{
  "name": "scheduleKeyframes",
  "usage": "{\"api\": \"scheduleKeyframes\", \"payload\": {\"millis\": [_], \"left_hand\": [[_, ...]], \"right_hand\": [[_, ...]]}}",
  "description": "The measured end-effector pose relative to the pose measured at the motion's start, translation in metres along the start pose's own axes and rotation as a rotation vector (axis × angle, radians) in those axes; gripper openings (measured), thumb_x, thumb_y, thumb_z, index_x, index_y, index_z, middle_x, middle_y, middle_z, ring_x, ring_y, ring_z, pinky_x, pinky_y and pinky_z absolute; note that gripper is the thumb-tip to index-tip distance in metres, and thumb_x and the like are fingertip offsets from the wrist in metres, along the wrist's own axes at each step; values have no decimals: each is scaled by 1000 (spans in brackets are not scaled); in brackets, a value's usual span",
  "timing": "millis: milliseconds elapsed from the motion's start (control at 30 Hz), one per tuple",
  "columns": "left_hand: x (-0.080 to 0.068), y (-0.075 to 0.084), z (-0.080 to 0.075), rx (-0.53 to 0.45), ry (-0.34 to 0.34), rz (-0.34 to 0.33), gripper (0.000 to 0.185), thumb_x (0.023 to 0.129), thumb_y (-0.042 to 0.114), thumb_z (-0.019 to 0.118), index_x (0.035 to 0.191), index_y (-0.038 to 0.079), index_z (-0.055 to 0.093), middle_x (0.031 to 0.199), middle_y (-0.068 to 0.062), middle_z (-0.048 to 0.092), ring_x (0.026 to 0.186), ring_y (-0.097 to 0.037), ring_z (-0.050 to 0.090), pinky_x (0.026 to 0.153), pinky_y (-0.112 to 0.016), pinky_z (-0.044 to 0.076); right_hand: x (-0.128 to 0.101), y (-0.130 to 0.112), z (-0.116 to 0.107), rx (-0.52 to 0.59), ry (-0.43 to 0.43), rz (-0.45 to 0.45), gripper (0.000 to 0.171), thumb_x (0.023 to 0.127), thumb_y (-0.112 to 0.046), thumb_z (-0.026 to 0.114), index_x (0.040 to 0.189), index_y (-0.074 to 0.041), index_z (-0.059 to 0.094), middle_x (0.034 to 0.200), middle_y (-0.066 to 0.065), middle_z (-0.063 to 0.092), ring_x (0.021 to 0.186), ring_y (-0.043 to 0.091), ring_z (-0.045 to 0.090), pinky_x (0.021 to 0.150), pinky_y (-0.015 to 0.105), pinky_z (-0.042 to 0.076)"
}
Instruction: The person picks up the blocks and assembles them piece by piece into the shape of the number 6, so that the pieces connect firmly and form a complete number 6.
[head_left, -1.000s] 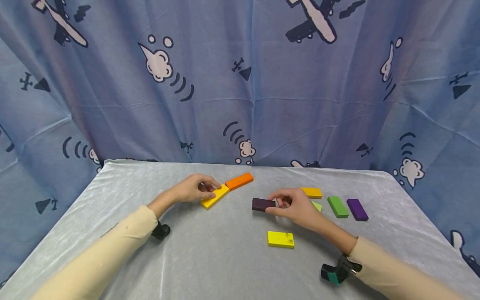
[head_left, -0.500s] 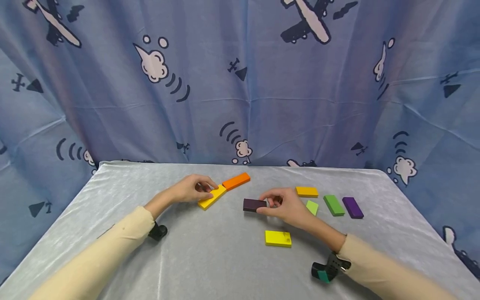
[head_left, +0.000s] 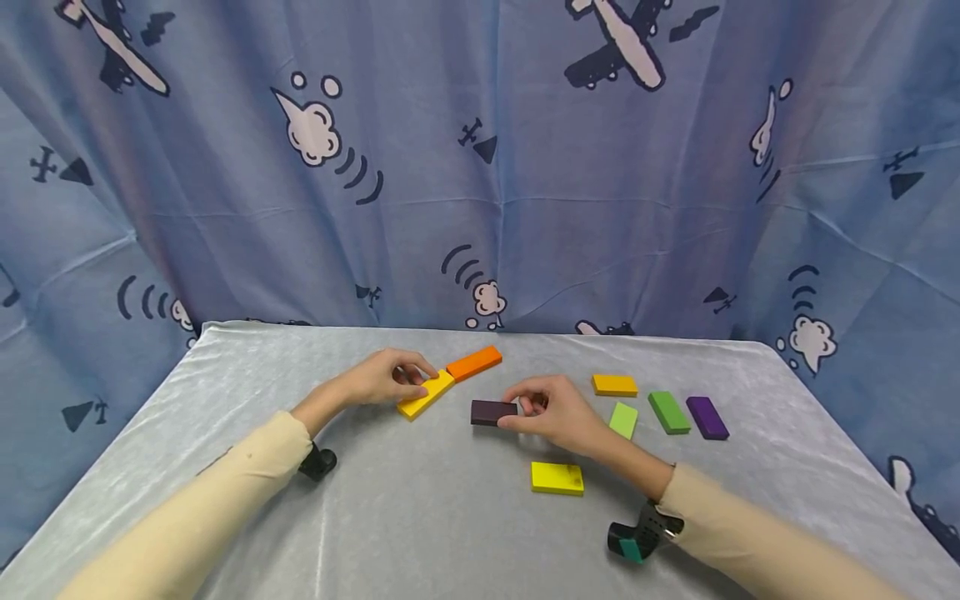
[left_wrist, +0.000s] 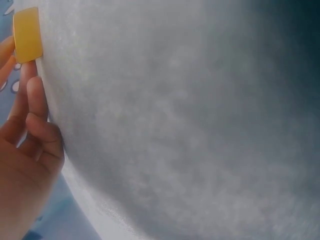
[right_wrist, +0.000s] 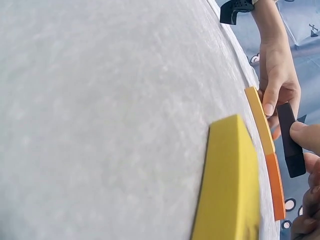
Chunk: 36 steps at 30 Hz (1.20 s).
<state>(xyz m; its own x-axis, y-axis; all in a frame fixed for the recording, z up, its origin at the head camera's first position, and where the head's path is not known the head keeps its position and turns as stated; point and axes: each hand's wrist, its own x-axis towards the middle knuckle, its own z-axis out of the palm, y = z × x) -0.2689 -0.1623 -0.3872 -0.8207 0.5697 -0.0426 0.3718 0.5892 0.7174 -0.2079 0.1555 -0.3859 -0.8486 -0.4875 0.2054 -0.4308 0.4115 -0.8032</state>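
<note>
Near the middle of the bench [head_left: 390, 517], your right hand [head_left: 558, 417] pinches the dark block [head_left: 489, 413] by its right end between thumb and fingers, apparently holding it just above the surface. Your left hand [head_left: 382, 379] grips the golden-yellow block [head_left: 431, 396], whose far end meets the orange block [head_left: 475, 363] at a slight bend. Judging by that pair, you seem to be at the step of adding the dark block beside them; the next move would likely call for turning it to suit and lowering it gently while your left fingers steady their block. The dark block looks roughly level, its long axis running left to right across your view, its free end pointing left, apart from the golden-yellow block.
</note>
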Motion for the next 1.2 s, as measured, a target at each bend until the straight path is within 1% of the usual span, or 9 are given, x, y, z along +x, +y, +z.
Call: {"api": "scheduleKeyframes", "payload": {"millis": [167, 400, 567, 733, 967, 1200], "left_hand": [[-1, 1, -1, -2, -2, -3, 25, 95, 11, 75, 120, 12, 74, 99, -1, 68, 86, -18, 62, 78, -33, 53], [0, 1, -1, -1, 0, 12, 25, 95, 12, 75, 120, 11, 74, 98, -1, 69, 84, -18, 61, 77, -33, 52], [-1, 1, -1, -9, -4, 5, 25, 95, 11, 74, 120, 10, 74, 98, -1, 68, 84, -19, 61, 77, -33, 52], [-1, 1, -2, -15, -6, 14, 25, 95, 11, 74, 120, 10, 74, 97, -1, 68, 83, -18, 62, 77, -33, 53], [-2, 2, -1, -5, -3, 32, 25, 95, 10, 74, 120, 10, 74, 96, -1, 69, 84, -17, 63, 78, -33, 53], [-1, 1, 0, -3, -3, 34, 26, 95, 9, 74, 121, 9, 74, 96, -1, 68, 84, -18, 63, 77, -32, 53]], "right_hand": [[5, -4, 7, -4, -19, -8, 24, 83, -19, 88, 98, -6, 75, 70, -1, 50, 60, 13, 41, 55, 23, 29], [11, -9, 18, 5, -46, -28, 22, 83, -18, 87, 98, -7, 75, 70, -2, 51, 60, 12, 42, 57, 23, 30], [15, -12, 24, 17, -47, -34, 22, 83, -18, 87, 98, -7, 75, 70, -2, 50, 60, 12, 42, 55, 23, 30], [19, -14, 31, 39, -53, -36, 22, 83, -17, 87, 98, -6, 76, 69, 0, 50, 59, 12, 42, 55, 23, 30], [24, -16, 40, 33, -64, -32, 22, 84, -19, 87, 98, -7, 76, 68, -2, 50, 58, 11, 41, 53, 23, 30], [28, -19, 47, 35, -67, -43, 21, 83, -16, 87, 98, -7, 76, 67, -3, 50, 56, 9, 40, 52, 22, 30]]}}
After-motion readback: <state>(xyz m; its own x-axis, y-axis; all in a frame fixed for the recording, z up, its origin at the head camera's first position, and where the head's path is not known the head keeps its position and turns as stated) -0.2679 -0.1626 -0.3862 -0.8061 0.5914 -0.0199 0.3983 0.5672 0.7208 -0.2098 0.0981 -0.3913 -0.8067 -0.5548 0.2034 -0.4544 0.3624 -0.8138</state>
